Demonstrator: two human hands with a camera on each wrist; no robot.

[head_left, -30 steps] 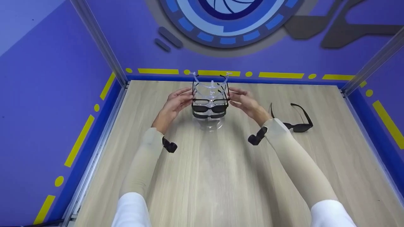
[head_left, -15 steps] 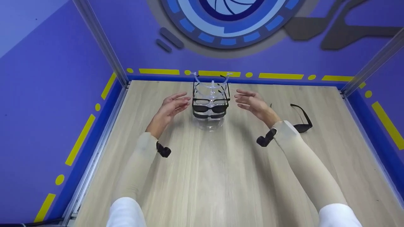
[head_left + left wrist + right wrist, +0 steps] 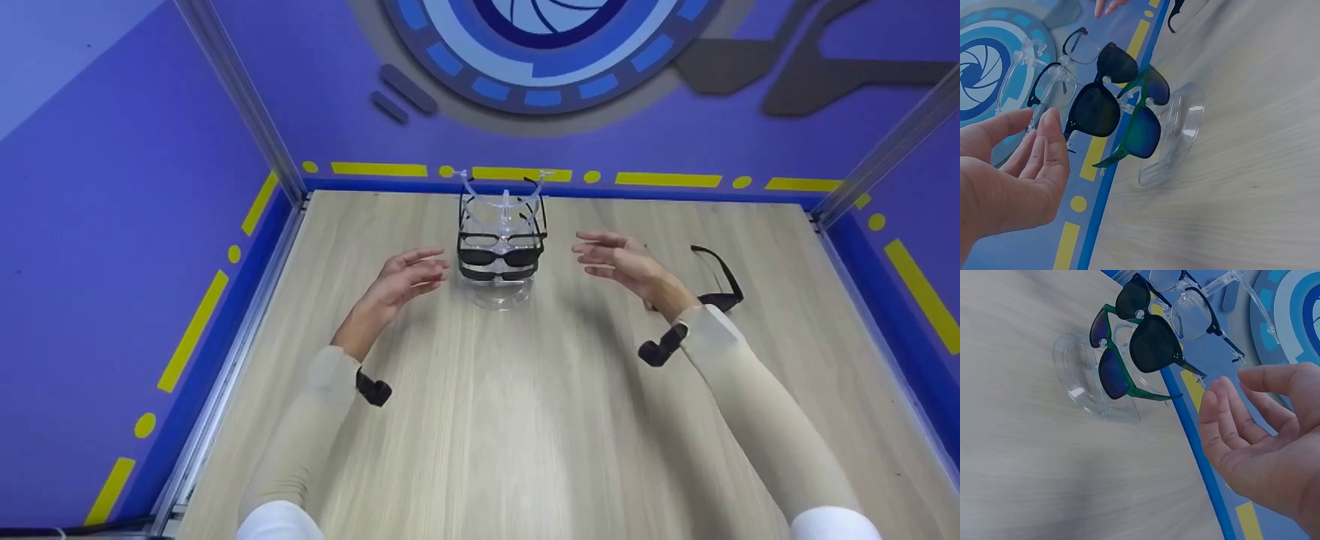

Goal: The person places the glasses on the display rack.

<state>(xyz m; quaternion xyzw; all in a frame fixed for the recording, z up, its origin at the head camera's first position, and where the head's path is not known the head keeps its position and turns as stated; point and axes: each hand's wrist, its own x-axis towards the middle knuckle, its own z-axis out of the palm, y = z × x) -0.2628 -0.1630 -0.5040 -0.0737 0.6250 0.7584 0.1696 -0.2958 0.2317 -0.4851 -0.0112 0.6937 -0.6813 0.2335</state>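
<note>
three pairs of glasses point(image 3: 519, 259) sit one above another on a clear stand point(image 3: 506, 217) near the far edge of the wood-grained table point(image 3: 465, 420). the left hand point(image 3: 396, 283) and the right hand point(image 3: 626, 264), both empty with relaxed fingers, flank it without touching; dark sunglasses point(image 3: 721, 301) lie partly behind the right wrist.

The head view looks forward and down over the worktop point(image 3: 480, 435), while the wrist views (both tilted, much nearer) face the same clear stand point(image 3: 1189, 126) past the fingers point(image 3: 1054, 149) from opposite sides.
</note>
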